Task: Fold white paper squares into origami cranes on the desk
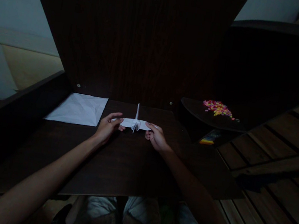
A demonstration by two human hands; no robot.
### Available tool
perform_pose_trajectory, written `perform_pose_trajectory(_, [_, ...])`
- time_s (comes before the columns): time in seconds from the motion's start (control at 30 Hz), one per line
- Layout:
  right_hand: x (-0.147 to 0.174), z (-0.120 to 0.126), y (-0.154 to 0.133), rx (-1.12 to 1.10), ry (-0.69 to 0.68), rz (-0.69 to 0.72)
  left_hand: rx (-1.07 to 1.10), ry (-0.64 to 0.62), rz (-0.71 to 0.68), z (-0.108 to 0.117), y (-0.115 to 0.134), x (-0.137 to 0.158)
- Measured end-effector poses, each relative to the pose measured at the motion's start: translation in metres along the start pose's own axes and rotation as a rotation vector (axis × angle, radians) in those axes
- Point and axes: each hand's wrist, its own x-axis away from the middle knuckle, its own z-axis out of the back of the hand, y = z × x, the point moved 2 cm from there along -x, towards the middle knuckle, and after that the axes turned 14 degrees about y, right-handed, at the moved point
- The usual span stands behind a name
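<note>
Folded paper [136, 123] held level between two hands.
Through my head view it sits over the dark table [118, 164], long axis running side to side, a thin spike pointing away from the body. The left hand [106, 128] pinches one end, the right hand [157, 137] the other; neither looks nearer its middle. I can't tell whether it touches the wood.
</note>
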Motion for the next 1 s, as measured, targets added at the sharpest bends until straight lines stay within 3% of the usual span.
perform_pose_trajectory(0.17, [-0.003, 0.006, -0.006, -0.074, 0.035, 0.035, -0.031, -0.106, 0.024, 0.003, 0.002, -0.001])
perform_pose_trajectory(0.33, [-0.004, 0.009, -0.012, -0.104, -0.054, -0.01, -0.228, -0.3, -0.047, 0.006, 0.004, 0.003])
perform_pose_trajectory(0.6, [-0.003, 0.009, -0.009, -0.051, -0.111, -0.093, -0.193, -0.353, -0.277, 0.001, 0.011, 0.015])
perform_pose_trajectory(0.87, [0.003, 0.003, -0.004, 0.008, -0.16, -0.171, -0.386, -0.356, -0.556, -0.001, 0.021, 0.023])
perform_pose_trajectory(1.0, [0.004, 0.0, -0.002, 0.027, -0.175, -0.192, -0.409, -0.355, -0.601, -0.001, 0.02, 0.024])
